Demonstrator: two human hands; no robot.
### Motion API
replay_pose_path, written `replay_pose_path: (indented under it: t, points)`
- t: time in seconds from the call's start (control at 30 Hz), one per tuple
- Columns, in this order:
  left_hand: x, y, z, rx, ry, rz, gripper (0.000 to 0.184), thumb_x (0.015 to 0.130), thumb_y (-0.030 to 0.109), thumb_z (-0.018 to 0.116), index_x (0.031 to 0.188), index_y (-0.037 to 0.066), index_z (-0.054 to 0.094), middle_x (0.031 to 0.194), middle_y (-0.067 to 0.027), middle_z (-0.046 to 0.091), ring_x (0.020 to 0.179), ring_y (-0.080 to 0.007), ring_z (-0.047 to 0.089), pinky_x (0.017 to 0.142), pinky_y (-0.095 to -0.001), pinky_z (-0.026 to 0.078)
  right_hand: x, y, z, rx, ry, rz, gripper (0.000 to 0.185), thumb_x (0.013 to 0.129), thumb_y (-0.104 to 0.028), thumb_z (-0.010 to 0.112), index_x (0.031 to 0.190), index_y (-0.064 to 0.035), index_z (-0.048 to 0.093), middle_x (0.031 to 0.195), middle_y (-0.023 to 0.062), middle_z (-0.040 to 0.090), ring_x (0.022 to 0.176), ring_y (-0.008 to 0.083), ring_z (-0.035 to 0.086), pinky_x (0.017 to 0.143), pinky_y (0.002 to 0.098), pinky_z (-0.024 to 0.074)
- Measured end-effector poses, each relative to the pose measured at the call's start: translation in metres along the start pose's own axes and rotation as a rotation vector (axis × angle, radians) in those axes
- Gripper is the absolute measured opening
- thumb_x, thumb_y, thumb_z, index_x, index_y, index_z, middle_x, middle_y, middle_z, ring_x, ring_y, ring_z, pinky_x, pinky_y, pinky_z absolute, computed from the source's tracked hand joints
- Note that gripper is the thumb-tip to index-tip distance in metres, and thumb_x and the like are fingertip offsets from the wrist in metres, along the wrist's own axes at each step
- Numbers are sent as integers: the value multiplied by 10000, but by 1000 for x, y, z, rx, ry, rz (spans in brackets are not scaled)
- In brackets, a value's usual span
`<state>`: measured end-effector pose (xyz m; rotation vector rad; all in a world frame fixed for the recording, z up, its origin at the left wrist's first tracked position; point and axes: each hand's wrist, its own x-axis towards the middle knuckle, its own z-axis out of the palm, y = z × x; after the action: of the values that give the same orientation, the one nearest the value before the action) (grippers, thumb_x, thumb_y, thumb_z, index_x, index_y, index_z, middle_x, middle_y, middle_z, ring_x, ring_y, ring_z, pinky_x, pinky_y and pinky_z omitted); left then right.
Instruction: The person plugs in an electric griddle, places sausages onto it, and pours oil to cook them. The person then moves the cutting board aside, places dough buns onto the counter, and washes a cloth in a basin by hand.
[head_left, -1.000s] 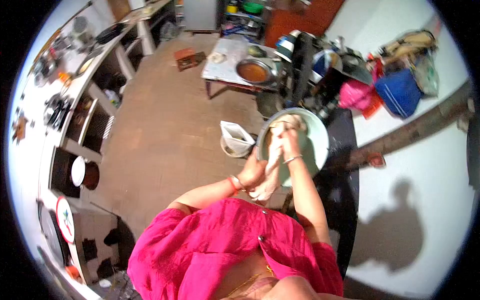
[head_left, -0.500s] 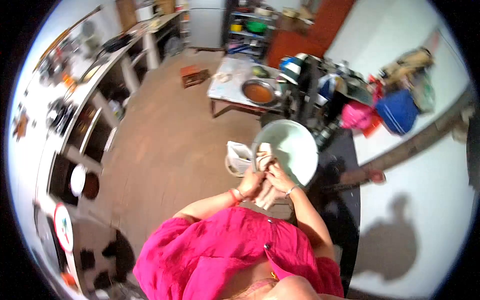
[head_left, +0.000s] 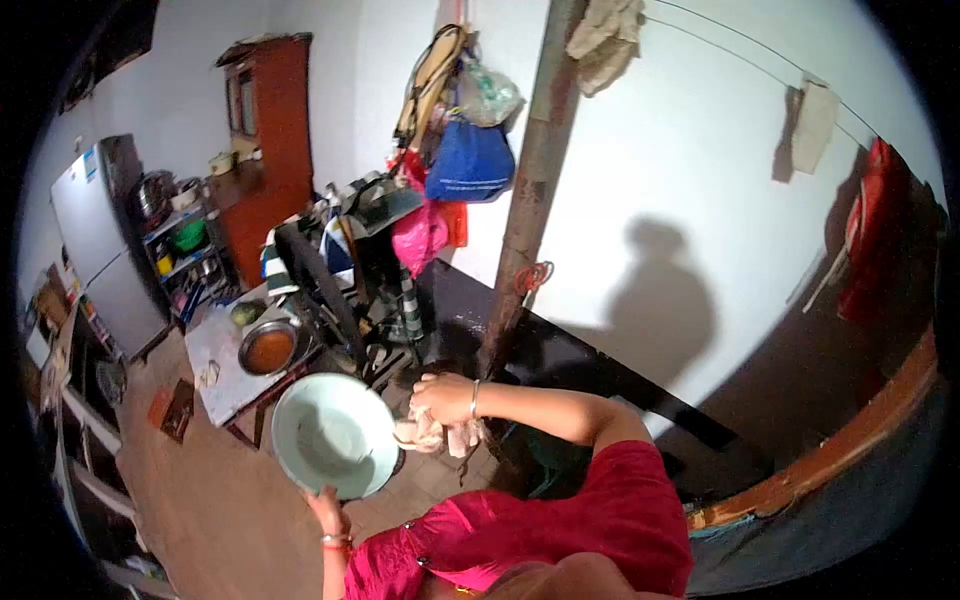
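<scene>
A pale green basin point(head_left: 336, 437) is tilted toward me, with nothing but a shadow showing inside. My left hand point(head_left: 325, 508) grips its near rim, thumb and fingers at the edge. To the right of the basin, my right hand point(head_left: 443, 399) is closed around a crumpled, light-coloured cloth point(head_left: 430, 436), whose folds hang below the fingers. The cloth is outside the basin, close to its right rim. A metal bangle circles my right wrist.
A low table point(head_left: 222, 398) behind the basin bears a metal bowl point(head_left: 268, 349) of reddish-brown content. A slanting pole point(head_left: 530, 190) stands beyond my right hand. A small stool point(head_left: 172, 410), fridge point(head_left: 108, 250) and hanging blue bag point(head_left: 470, 160) are farther off.
The view has swung right toward the wall. Both hands were together on the cloth; now they are apart, my right hand carrying the cloth rightward, my left hand on the basin's rim.
</scene>
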<state>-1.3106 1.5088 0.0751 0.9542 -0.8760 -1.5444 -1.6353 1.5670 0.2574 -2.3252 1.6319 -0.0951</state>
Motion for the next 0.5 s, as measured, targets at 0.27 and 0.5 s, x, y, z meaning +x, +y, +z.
replay_pose_path:
  t: [0.27,0.5]
  points:
    - [-17,-49,-98,97,-7,-166,228,755,57,443,977,15,473,851,-84,506,729,-253,556,550,-444,550,-38,-8,-115,901,125,162,324,904,-305,569,934,15,600,692,-50,490,636,54,456,545,259,410]
    - [-44,-83,-67,104,218,-317,177,751,64,454,921,15,469,825,-79,503,706,-243,546,565,-428,531,-34,8,-177,221,-5,-378,263,791,-195,615,960,6,604,798,164,628,710,251,616,659,370,465]
